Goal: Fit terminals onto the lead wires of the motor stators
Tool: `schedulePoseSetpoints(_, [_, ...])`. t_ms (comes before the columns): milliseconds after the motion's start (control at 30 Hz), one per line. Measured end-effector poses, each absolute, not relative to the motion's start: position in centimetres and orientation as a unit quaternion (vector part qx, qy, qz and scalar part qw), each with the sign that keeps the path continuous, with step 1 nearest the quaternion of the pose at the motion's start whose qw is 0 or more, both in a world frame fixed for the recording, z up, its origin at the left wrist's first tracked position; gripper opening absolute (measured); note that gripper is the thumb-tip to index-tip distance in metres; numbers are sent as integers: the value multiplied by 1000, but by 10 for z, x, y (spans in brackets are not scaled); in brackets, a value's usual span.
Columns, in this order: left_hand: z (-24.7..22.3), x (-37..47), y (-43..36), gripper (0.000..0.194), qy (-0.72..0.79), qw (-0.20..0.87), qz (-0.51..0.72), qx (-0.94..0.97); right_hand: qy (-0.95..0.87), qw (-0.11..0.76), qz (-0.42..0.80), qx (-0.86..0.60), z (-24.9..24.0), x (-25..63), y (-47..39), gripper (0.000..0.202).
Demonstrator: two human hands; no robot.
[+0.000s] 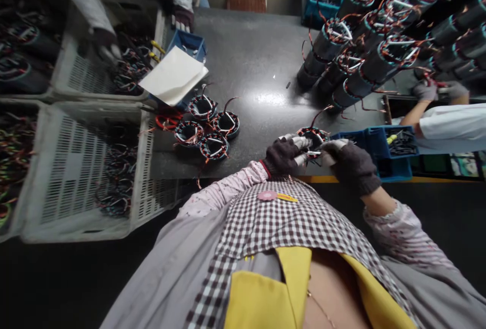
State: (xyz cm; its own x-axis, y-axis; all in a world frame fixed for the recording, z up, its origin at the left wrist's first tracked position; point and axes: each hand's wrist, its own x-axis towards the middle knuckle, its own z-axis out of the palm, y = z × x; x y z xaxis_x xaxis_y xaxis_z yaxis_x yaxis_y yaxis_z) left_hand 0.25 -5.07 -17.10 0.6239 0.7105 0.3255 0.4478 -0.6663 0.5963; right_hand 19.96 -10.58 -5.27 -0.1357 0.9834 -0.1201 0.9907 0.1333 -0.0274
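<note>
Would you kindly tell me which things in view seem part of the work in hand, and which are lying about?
Seemingly part of it:
round, multicoloured wired ring between dark-gloved left hand and right hand
four similar rings on the left

Apparently just lying about:
white paper sheets over blue plastic box
tiny black piece on grey tabletop

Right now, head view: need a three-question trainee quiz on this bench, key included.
1. How many wire-wound rings stand grouped on the dark table, left of the wearer's left hand?
2. True or false: the wearer's right hand is bare.
3. What does the white paper lie across?

Key
1. Four.
2. False; it wears a dark glove with pale fingertips.
3. A blue bin.
</note>
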Motion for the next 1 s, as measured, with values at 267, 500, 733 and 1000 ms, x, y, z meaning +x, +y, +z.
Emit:
schedulePoseSetpoints(267, [-165,11,-47,44,321,202,211,901,748,242,-80,613,-38,161,-92,43])
schedulePoseSetpoints(500, [-172,13,-48,37,338,207,216,892,719,264,-70,639,-38,156,-96,45])
schedulePoseSetpoints(733, [-180,16,-50,37,335,206,214,894,695,113,-78,706,-75,168,-100,34])
schedulePoseSetpoints(1000, [-190,6,-53,30,321,151,274,894,486,-314,-249,777,-104,216,-109,20])
